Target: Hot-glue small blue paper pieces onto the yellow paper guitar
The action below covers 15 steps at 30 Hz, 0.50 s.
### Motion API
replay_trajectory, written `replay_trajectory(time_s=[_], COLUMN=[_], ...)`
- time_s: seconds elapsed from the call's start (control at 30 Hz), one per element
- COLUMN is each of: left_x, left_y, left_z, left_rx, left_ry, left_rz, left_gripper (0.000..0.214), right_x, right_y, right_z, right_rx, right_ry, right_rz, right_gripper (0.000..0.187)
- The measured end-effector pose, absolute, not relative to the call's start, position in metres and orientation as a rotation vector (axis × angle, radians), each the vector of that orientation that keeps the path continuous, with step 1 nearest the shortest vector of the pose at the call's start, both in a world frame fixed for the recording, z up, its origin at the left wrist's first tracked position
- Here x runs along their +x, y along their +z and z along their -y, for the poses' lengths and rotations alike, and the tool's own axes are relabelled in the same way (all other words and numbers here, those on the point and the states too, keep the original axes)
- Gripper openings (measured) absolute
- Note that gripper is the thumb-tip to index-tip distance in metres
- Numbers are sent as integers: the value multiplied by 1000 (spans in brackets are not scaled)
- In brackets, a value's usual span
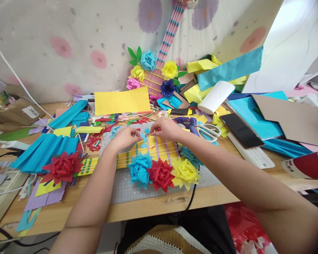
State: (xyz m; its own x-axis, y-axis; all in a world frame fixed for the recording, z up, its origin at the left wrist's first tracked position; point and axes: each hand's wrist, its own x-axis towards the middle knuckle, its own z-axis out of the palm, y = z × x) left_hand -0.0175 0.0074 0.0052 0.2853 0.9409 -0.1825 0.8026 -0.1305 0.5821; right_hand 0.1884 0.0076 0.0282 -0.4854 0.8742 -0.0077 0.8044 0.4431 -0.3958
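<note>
A yellow paper guitar (pixel 122 160) lies across the grey cutting mat (pixel 127 188), its neck to the left, with strings and purple strips on its body. Blue (pixel 140 171), red (pixel 161 174) and yellow (pixel 187 172) paper flowers sit along its near edge. Over the guitar's far side, my left hand (pixel 125 138) has its fingers curled in; whatever they pinch is too small to make out. Facing it, my right hand (pixel 164 128) is bent down with fingertips together, beside a small blue paper flower (pixel 147 131). Whether the fingertips touch that flower is unclear.
Behind stands a pink paper guitar (pixel 153 79) with flowers. A glue gun (pixel 187 122), scissors (pixel 209 131) and a cutter (pixel 181 111) lie right of the mat. Further right are a phone (pixel 242 130) and a cup (pixel 306 165). Blue crepe paper (pixel 46 150) and a red flower (pixel 62 167) lie left.
</note>
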Motion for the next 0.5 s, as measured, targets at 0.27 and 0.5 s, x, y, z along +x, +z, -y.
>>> replay_trajectory(time_s=[0.27,0.5], left_x=[1,-8], left_y=[6,9], left_z=[2,-1], left_rx=[2059,2038], left_ry=[284,339], left_rz=[-1597,-1493], left_gripper=[17,20], right_x=[184,179], right_y=[26,31], right_z=[-7,1], right_rx=[-1506,-1511], right_ry=[477,584], right_rz=[2540,2493], right_gripper=[15,16])
